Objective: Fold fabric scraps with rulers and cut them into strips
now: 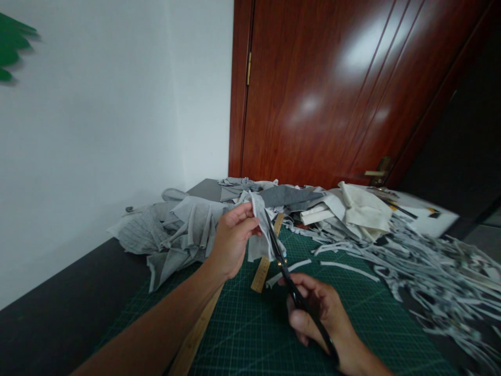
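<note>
My left hand point(235, 237) pinches a light grey piece of fabric point(263, 245) between thumb and fingers, holding it up over the green cutting mat point(235, 334). In my right hand point(319, 308) is a pair of black scissors point(291, 284), fingers wrapped round the handles. Its blades point up and away, against the right edge of the fabric. Whether the blades are parted I cannot tell. Below the fabric, a short wooden ruler point(260, 277) lies on the mat, with a cut fabric strip point(295, 270) beside it. Another pale strip point(349, 268) lies further right.
Crumpled grey fabric point(172, 230) is heaped at the left. Cream cloth point(364, 211) sits at the back right, above a large tangle of cut strips point(442, 282). A long wooden ruler point(199, 334) runs under my left forearm. A wall and a brown door point(313, 94) stand behind.
</note>
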The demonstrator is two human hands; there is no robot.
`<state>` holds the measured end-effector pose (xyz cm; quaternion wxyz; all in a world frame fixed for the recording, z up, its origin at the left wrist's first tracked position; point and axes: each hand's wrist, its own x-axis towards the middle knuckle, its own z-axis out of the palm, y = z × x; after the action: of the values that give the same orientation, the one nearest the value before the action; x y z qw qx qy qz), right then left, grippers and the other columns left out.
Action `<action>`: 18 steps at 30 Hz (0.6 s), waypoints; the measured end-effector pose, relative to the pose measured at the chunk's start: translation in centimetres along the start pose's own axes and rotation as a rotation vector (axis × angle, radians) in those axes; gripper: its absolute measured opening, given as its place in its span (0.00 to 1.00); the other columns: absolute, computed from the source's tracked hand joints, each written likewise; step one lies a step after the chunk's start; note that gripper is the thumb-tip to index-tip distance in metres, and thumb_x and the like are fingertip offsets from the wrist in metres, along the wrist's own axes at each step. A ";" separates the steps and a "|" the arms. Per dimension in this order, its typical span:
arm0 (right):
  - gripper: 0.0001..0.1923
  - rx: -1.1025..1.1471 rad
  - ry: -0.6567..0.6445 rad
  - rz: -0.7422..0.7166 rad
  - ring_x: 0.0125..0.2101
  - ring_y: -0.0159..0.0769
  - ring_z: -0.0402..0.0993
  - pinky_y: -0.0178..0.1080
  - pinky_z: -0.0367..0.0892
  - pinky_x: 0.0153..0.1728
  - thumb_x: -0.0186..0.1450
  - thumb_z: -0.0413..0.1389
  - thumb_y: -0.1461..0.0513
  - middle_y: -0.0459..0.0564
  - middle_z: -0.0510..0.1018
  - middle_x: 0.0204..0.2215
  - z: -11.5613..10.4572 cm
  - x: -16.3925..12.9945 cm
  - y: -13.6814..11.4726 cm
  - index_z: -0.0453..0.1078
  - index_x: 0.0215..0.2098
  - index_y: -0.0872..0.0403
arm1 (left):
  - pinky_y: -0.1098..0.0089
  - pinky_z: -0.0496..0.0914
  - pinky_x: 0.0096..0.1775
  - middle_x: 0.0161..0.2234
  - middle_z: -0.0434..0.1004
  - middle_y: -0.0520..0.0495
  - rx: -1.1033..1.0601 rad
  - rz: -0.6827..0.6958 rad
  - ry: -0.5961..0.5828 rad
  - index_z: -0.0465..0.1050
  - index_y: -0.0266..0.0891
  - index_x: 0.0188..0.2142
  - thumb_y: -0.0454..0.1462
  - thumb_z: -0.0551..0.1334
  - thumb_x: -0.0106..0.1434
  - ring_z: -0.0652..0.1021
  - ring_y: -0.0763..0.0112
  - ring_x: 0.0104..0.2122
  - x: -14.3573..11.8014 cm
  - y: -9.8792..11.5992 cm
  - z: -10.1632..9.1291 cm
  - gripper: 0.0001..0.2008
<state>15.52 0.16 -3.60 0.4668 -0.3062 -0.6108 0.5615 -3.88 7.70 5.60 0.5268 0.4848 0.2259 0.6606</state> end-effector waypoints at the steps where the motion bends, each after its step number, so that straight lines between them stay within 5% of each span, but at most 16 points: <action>1: 0.32 0.000 0.001 -0.001 0.15 0.23 0.58 0.28 0.58 0.16 0.57 0.74 0.45 0.40 0.70 0.25 0.1 0.0 -0.1 0.75 0.51 0.53 | 0.72 0.69 0.32 0.29 0.81 0.49 0.004 0.000 0.003 0.84 0.37 0.38 0.33 0.69 0.53 0.75 0.71 0.27 0.0 0.0 0.0 0.11; 18: 0.28 0.033 0.016 -0.039 0.16 0.22 0.57 0.26 0.59 0.17 0.58 0.74 0.46 0.38 0.69 0.23 0.2 0.2 0.4 0.77 0.48 0.52 | 0.71 0.72 0.39 0.40 0.85 0.48 -0.026 0.012 0.069 0.82 0.37 0.46 0.29 0.73 0.47 0.78 0.71 0.34 0.0 0.0 0.2 0.24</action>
<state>15.22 0.35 -3.89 0.4874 -0.2909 -0.6037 0.5598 -3.67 7.65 5.68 0.5212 0.4561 0.2324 0.6829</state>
